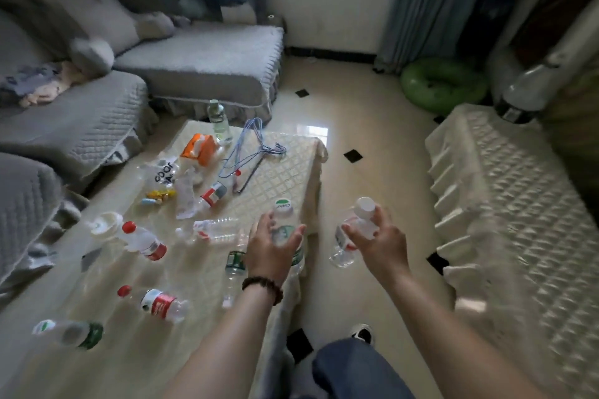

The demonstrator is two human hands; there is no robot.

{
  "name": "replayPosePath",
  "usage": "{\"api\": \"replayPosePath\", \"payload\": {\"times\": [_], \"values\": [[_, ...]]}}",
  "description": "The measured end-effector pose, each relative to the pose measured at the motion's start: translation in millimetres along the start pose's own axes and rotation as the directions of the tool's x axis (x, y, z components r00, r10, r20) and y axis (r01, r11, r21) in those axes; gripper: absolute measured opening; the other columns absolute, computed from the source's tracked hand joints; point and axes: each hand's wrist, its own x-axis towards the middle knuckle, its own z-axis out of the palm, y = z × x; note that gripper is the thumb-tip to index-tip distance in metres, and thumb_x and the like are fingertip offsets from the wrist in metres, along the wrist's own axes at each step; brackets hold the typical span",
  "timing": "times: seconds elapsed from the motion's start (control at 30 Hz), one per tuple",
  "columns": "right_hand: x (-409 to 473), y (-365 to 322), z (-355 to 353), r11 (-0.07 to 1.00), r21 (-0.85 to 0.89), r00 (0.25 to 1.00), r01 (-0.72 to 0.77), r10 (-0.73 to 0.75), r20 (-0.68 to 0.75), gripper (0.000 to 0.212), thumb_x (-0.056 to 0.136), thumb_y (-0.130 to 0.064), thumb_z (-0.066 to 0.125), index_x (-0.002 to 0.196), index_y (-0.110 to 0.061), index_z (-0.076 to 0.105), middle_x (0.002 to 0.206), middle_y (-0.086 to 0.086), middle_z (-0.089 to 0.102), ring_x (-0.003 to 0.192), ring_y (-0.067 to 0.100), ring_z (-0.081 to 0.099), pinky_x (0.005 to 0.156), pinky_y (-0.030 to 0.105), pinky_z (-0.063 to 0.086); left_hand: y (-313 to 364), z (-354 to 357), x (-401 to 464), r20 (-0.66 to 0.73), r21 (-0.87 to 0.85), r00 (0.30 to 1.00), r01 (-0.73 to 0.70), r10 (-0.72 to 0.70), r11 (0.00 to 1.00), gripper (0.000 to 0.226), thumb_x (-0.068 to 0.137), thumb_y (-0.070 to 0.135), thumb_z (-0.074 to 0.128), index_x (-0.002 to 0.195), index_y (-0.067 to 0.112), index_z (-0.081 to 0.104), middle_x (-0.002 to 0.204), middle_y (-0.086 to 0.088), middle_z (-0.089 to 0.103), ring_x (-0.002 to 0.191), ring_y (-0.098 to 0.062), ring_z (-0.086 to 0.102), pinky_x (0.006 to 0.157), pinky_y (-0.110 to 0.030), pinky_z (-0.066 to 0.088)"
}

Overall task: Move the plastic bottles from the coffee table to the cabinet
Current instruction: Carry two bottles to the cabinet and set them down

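Several empty plastic bottles lie scattered on the cloth-covered coffee table [278, 172]. My left hand [270, 246] grips a green-capped, green-labelled bottle [284, 215] upright at the table's right edge. My right hand [377, 238] holds a white-capped, red-labelled bottle [355, 230] over the floor between the table and the cabinet [518, 204], which is draped in a white quilted cover on the right. On the table lie red-capped bottles [144, 240] [158, 301], a green-labelled bottle [71, 332] at the near left, a clear bottle [214, 230] and another green-labelled bottle [234, 272] by my left wrist.
A grey sofa [81, 126] wraps the table's left and far sides. Wire hangers [249, 152], an orange pack [199, 147], plastic bags and an upright bottle [218, 120] occupy the far table. A green cushion [444, 84] lies on the tiled floor. My knee [353, 369] is at the bottom.
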Motion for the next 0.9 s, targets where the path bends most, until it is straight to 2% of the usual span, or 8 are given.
{"api": "replayPosePath", "payload": {"times": [0.13, 0.27, 0.37, 0.47, 0.63, 0.73, 0.8, 0.9], "values": [[5.2, 29.1, -51.3, 0.998, -0.001, 0.982, -0.060, 0.059, -0.179, 0.046, 0.071, -0.036, 0.079, 0.107, -0.017, 0.057, 0.099, -0.002, 0.066, 0.087, 0.017, 0.062, 0.073, 0.024, 0.044, 22.9, 56.7, 4.6, 0.105, -0.012, 0.992, -0.073, 0.074, 0.997, 0.047, 0.072, 0.038, 0.077, 0.113, 0.025, 0.058, 0.109, 0.001, 0.057, 0.092, -0.008, 0.057, 0.080, -0.028, 0.050], [8.5, 58.7, -100.8, 0.991, 0.036, 0.940, -0.128, 0.133, -0.313, 0.038, 0.072, -0.034, 0.079, 0.100, -0.018, 0.058, 0.093, -0.005, 0.067, 0.086, 0.012, 0.062, 0.068, 0.017, 0.043, 43.8, 117.9, 7.0, 0.251, -0.037, 0.962, -0.103, 0.109, 0.994, 0.052, 0.071, 0.042, 0.077, 0.116, 0.025, 0.057, 0.112, 0.002, 0.057, 0.091, -0.001, 0.058, 0.080, -0.028, 0.055], [19.1, 85.4, -135.2, 0.976, 0.072, 0.894, -0.205, 0.217, -0.391, 0.048, 0.070, -0.036, 0.080, 0.110, -0.018, 0.059, 0.102, -0.002, 0.069, 0.094, 0.015, 0.063, 0.076, 0.025, 0.046, 65.1, 164.8, 10.3, 0.338, -0.045, 0.933, -0.117, 0.125, 0.992, 0.059, 0.072, 0.040, 0.078, 0.122, 0.020, 0.055, 0.115, 0.002, 0.055, 0.094, -0.002, 0.058, 0.084, -0.031, 0.055], [36.5, 107.7, -169.0, 0.960, 0.102, 0.853, -0.261, 0.278, -0.441, 0.053, 0.070, -0.036, 0.080, 0.115, -0.020, 0.059, 0.110, -0.001, 0.068, 0.100, 0.015, 0.061, 0.081, 0.027, 0.046, 89.7, 213.3, 15.7, 0.395, -0.028, 0.905, -0.161, 0.159, 0.986, 0.056, 0.073, 0.038, 0.077, 0.120, 0.018, 0.055, 0.111, 0.003, 0.056, 0.097, -0.011, 0.060, 0.085, -0.035, 0.055], [77.3, 128.8, -227.3, 0.955, 0.107, 0.819, -0.277, 0.293, -0.494, 0.043, 0.072, -0.033, 0.079, 0.109, -0.021, 0.060, 0.099, -0.006, 0.065, 0.090, 0.011, 0.057, 0.076, 0.023, 0.040, 131.9, 297.0, 28.8, 0.483, -0.002, 0.860, -0.185, 0.163, 0.983, 0.057, 0.074, 0.037, 0.076, 0.121, 0.017, 0.053, 0.113, -0.001, 0.057, 0.099, -0.016, 0.059, 0.088, -0.038, 0.053], [104.4, 142.5, -260.3, 0.951, 0.139, 0.800, -0.277, 0.308, -0.515, 0.039, 0.072, -0.033, 0.079, 0.105, -0.026, 0.060, 0.097, -0.009, 0.065, 0.092, 0.013, 0.060, 0.079, 0.026, 0.045, 159.8, 339.2, 34.7, 0.510, 0.005, 0.841, -0.214, 0.181, 0.977, 0.059, 0.075, 0.035, 0.075, 0.126, 0.015, 0.051, 0.113, 0.002, 0.053, 0.101, -0.015, 0.056, 0.088, -0.032, 0.051], [121.9, 150.4, -281.9, 0.952, 0.142, 0.791, -0.273, 0.306, -0.530, 0.038, 0.072, -0.034, 0.079, 0.104, -0.028, 0.059, 0.098, -0.008, 0.066, 0.093, 0.015, 0.062, 0.081, 0.030, 0.049, 175.4, 363.4, 40.6, 0.514, -0.003, 0.839, -0.208, 0.180, 0.978, 0.062, 0.075, 0.035, 0.075, 0.128, 0.015, 0.050, 0.114, 0.001, 0.053, 0.102, -0.016, 0.056, 0.089, -0.033, 0.050], [144.6, 157.7, -311.5, 0.951, 0.127, 0.775, -0.283, 0.304, -0.553, 0.040, 0.074, -0.034, 0.078, 0.107, -0.021, 0.059, 0.098, -0.007, 0.063, 0.093, 0.015, 0.059, 0.080, 0.027, 0.045, 189.9, 395.4, 53.7, 0.522, -0.014, 0.834, -0.201, 0.179, 0.979, 0.063, 0.074, 0.036, 0.075, 0.127, 0.016, 0.050, 0.118, -0.003, 0.055, 0.103, -0.017, 0.056, 0.091, -0.038, 0.051]]}}
